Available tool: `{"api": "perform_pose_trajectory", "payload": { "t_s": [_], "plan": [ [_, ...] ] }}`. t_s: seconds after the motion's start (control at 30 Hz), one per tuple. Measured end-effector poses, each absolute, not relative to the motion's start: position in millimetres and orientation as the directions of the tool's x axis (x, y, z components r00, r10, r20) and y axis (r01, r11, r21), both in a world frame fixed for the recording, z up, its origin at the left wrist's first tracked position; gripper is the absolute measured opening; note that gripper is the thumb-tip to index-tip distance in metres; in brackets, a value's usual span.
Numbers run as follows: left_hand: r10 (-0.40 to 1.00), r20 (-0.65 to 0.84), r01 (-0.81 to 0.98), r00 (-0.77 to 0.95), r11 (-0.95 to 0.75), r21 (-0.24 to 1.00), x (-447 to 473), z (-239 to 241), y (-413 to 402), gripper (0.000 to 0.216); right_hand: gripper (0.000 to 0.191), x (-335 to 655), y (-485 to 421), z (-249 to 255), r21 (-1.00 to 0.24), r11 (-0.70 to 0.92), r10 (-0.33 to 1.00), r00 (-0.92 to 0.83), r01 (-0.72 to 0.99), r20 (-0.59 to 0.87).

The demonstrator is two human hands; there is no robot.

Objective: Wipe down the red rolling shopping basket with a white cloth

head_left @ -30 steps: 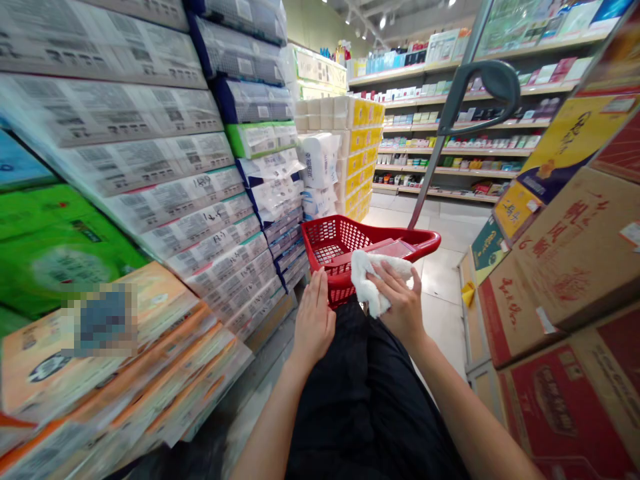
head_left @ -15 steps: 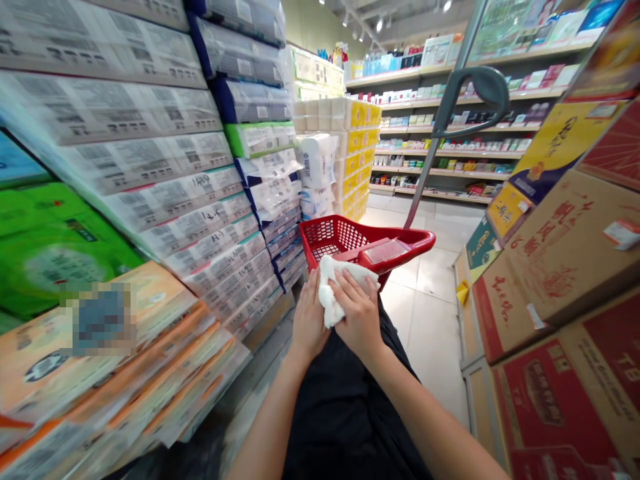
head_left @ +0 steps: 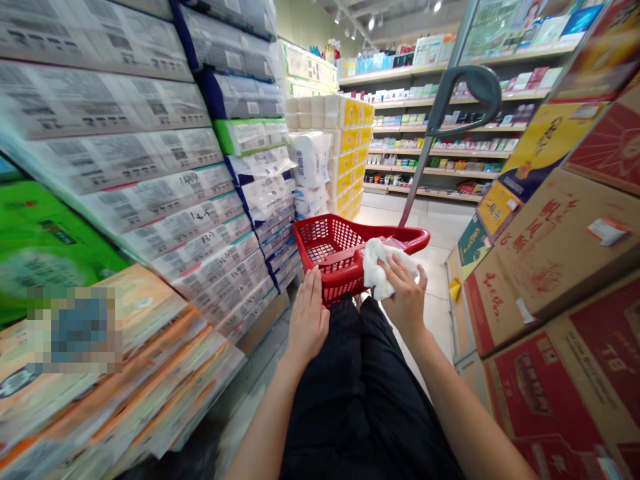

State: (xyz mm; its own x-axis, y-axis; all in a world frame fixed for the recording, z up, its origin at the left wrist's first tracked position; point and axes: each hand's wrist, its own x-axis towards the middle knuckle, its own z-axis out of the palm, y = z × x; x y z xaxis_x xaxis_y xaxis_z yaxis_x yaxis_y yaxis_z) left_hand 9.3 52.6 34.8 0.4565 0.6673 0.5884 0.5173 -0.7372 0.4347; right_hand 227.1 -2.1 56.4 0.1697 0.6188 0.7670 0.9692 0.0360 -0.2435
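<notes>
A red plastic shopping basket [head_left: 327, 233] with perforated walls is in front of my knees, and a long metal pole with a dark grey loop handle [head_left: 467, 100] rises from its far right side. My right hand [head_left: 406, 297] presses a bunched white cloth [head_left: 379, 270] onto the basket's right rim, fingers bent over the cloth. At the basket's near left corner, my left hand [head_left: 309, 317] rests with its fingers stretched out against the outer wall. Part of the rim is hidden under the cloth.
Tall stacks of wrapped tissue packs [head_left: 150, 100] stand close on the left, with orange packs [head_left: 165, 347] lower down. Cardboard cartons [head_left: 575, 240] line the right side. Shelves of small boxed goods [head_left: 445, 127] run across the back, beyond a tiled floor [head_left: 425, 220].
My right hand has slid right along the basket's rim with the cloth, away from my left hand. My left hand stays at the near left corner.
</notes>
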Motion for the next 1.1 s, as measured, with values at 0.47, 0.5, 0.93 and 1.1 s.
{"api": "perform_pose_trajectory", "payload": {
  "t_s": [0.47, 0.5, 0.93, 1.1],
  "plan": [
    [0.649, 0.597, 0.482, 0.471, -0.756, 0.443, 6.6, 35.6, 54.6, 0.076, 0.040, 175.6, -2.1, 52.8, -0.193, 0.331, 0.641, -0.070, 0.924, 0.764],
    [0.651, 0.597, 0.477, 0.470, -0.756, 0.449, 7.1, 36.0, 54.3, 0.078, 0.040, 187.1, -2.2, 52.8, -0.187, 0.305, 0.638, -0.054, 0.934, 0.768],
    [0.645, 0.609, 0.462, 0.461, -0.761, 0.456, 7.1, 31.9, 56.2, 0.078, 0.046, 163.9, 5.0, 56.9, -0.302, 0.178, 0.644, 0.121, 0.937, 0.755],
    [0.618, 0.637, 0.455, 0.460, -0.781, 0.429, 4.4, 28.1, 59.4, 0.075, 0.045, 136.1, 4.2, 57.6, -0.280, 0.306, 0.659, 0.010, 0.910, 0.752]
  ]
}}
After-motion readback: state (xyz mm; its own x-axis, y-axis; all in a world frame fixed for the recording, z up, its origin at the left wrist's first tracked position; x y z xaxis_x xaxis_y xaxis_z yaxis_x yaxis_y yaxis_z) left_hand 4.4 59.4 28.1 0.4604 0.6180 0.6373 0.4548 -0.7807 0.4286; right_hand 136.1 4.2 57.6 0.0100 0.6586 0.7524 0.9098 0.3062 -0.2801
